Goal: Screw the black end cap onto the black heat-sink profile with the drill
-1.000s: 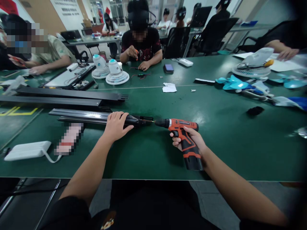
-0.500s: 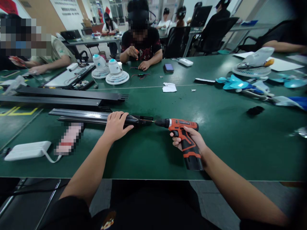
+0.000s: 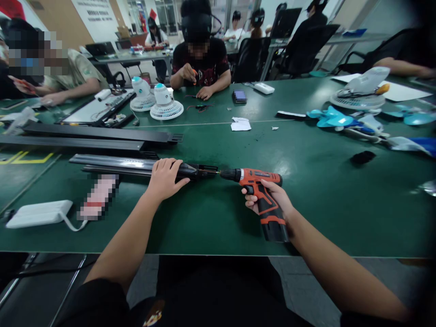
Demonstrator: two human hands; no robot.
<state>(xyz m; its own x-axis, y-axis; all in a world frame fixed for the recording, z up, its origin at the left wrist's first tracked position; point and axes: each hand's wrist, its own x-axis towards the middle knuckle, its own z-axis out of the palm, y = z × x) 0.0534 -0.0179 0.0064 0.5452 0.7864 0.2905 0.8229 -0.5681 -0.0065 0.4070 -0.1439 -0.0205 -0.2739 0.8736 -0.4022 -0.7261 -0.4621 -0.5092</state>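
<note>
Right hand (image 3: 281,197) grips orange drill (image 3: 260,177) pointing left; left hand (image 3: 165,180) clasps black casing (image 3: 136,162), its length running left to right

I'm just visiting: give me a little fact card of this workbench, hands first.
Left hand: laid over black bars
Right hand: gripping drill by its handle
Drill direction: toward the bars' end; contact too small to tell
Table: green
Beyond the bars: two white fans
</note>
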